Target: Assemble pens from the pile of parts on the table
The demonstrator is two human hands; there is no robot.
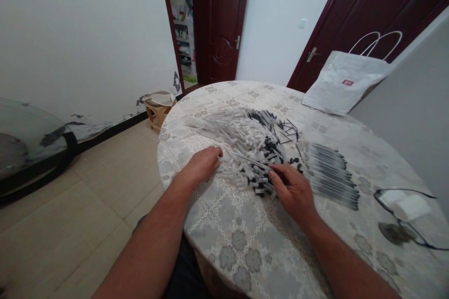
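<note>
A thin clear plastic tube (253,162) is pinched between the thumb and fingers of my right hand (294,191), its far end pointing left over the pile. My left hand (206,162) rests at the near left side of the pile with its fingers curled closed; what they hold, if anything, is hidden. Between the hands lie short whitish tubes (229,168) mixed with small black parts (273,147). Long clear tubes (217,121) are heaped behind them, and thin black sticks (289,130) lie at the back right.
Right of my right hand, a row of clear pen-like sticks with dark ends (331,175) lies side by side. Eyeglasses (398,219), a white roll (410,205) and a dark round object (396,233) are farther right. A white paper bag (345,81) stands on the round table's (242,233) far right.
</note>
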